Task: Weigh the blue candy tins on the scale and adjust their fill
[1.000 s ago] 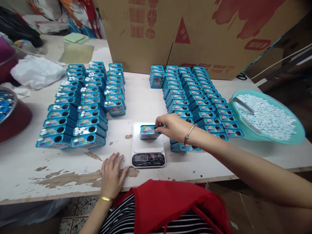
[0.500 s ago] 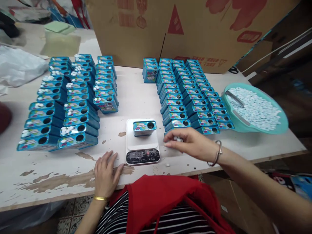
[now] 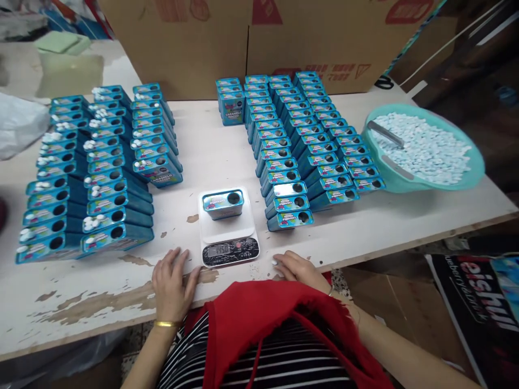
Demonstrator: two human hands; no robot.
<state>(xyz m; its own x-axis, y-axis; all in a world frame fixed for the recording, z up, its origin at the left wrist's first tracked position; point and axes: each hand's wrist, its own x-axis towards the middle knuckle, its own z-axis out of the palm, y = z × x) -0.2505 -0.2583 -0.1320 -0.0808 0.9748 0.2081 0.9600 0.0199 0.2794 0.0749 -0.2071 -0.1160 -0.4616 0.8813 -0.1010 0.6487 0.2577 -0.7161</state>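
A small blue tin [image 3: 223, 203] with a round hole in its top stands on a white kitchen scale [image 3: 228, 227], whose display is lit. My left hand [image 3: 171, 283] lies flat and open on the table just left of the scale. My right hand [image 3: 297, 266] rests at the table's near edge, right of the scale, fingers curled over a small white tablet at its fingertips. Rows of the same blue tins [image 3: 295, 140] stand to the right of the scale, and more rows [image 3: 93, 167] to the left, some with white tablets on top.
A teal basin [image 3: 478, 173] full of white tablets with a metal scoop sits at the right end of the worn white table [image 3: 227, 146]. A big cardboard box [image 3: 243, 38] stands behind the tins. A white plastic bag [image 3: 18, 124] lies at the far left.
My right hand left the tin on the scale and drew back to the table's near edge. The view has swung right and down. My left hand stayed put.
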